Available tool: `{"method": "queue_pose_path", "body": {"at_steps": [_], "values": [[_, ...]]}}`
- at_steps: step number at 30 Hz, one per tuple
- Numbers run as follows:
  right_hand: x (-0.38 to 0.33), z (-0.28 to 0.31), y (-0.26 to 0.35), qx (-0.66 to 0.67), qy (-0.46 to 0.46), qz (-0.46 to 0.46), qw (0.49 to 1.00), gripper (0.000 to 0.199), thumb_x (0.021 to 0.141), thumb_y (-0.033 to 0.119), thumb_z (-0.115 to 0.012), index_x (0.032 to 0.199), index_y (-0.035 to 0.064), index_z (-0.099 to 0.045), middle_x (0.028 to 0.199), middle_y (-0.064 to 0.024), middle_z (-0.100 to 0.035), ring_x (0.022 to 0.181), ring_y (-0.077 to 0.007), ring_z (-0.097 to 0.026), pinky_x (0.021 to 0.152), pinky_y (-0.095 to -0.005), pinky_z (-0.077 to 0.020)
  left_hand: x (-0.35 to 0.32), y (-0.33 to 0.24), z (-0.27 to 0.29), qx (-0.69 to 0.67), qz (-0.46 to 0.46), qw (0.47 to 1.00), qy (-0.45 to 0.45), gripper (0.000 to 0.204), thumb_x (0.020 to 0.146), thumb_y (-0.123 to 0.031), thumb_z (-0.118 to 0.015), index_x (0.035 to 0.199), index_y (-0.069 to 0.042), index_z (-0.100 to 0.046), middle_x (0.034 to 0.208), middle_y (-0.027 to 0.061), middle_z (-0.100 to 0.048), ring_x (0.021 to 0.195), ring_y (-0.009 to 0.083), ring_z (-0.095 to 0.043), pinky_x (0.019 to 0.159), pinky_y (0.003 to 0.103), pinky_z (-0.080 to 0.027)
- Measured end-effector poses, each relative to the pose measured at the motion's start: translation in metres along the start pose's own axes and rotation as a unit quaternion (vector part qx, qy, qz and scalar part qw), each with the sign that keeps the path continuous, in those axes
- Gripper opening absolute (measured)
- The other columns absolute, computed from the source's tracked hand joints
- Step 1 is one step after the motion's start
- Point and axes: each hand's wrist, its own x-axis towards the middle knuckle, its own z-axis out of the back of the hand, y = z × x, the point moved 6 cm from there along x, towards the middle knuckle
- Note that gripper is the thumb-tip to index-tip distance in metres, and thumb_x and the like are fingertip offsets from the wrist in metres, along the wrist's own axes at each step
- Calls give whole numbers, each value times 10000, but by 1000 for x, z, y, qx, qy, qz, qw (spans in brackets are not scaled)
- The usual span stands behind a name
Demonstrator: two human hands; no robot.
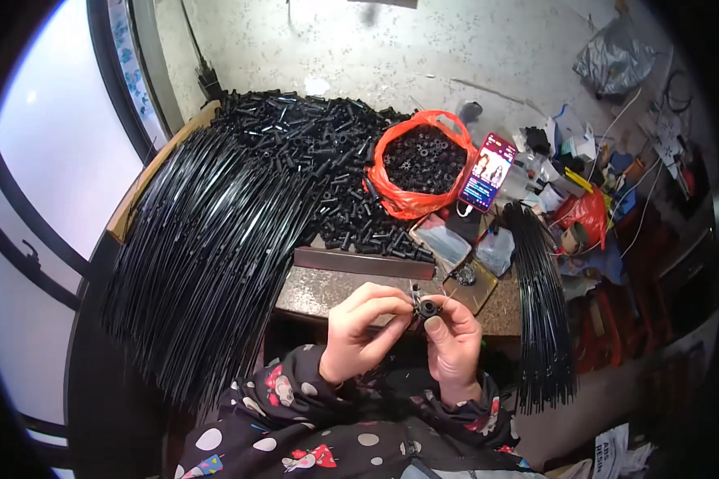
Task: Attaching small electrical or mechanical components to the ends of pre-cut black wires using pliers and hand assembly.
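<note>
My left hand (359,329) and my right hand (454,343) meet above the near edge of the table. Between their fingertips they pinch a small black plastic cylinder part (428,307) with a thin black rod stuck into it. A large fan of long thin black rods (208,255) lies to the left. Behind it is a heap of short black tube pieces (311,144). An orange plastic bag (391,172) full of small black ring parts stands at the back centre.
A second bundle of black rods (543,311) hangs over the table's right edge. A lit phone (487,172) leans beside the bag. Small clear bags (443,239), a red bag (587,211) and clutter fill the right side. A window is at the left.
</note>
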Motion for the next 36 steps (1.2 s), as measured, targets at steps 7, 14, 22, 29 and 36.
{"method": "queue_pose_path", "body": {"at_steps": [7, 14, 22, 29, 36], "values": [[2, -12, 13, -48, 24, 60, 997, 212, 782, 37, -651, 976, -33, -602, 908, -66, -596, 798, -109, -549, 744, -234, -435, -1, 12, 4, -234, 139, 958, 87, 168, 751, 5, -651, 896, 46, -577, 925, 79, -573, 809, 110, -557, 723, 253, -472], [4, -9, 6, 14, 97, -84, 992, 74, 769, 21, -660, 811, -14, -609, 812, -34, -566, 660, -73, -517, 568, -180, -406, -11, -15, 4, 54, 14, 998, 28, 333, 666, -41, -734, 959, 7, -583, 821, 103, -576, 690, 181, -569, 598, 258, -452], [-3, -19, -3, -52, 109, -81, 989, 598, 636, 126, -801, 1104, 72, -433, 945, 19, -425, 834, -55, -457, 724, -190, -406, -38, -5, -20, -285, 164, 919, 216, 444, 928, -395, -361, 1082, 20, -392, 840, 114, -527, 695, 182, -547, 687, 283, -437], [-7, -46, 59, -430, 78, 192, 879, 628, 556, 172, -824, 1096, 85, -516, 950, -33, -446, 834, -136, -460, 675, -239, -389, -46, 13, -18, -473, 280, 815, 182, 488, 857, -475, -497, 1009, -15, -432, 829, 61, -512, 639, 89, -442, 561, 204, -340], [-26, -69, 81, -647, 37, 383, 658, 232, 667, 180, -696, 856, 63, -629, 861, -41, -518, 787, -226, -483, 733, -368, -351, -33, 20, -10, -334, 229, 913, 44, 240, 890, -249, -520, 920, -12, -493, 714, -12, -488, 577, 43, -417, 516, 180, -341]]}}
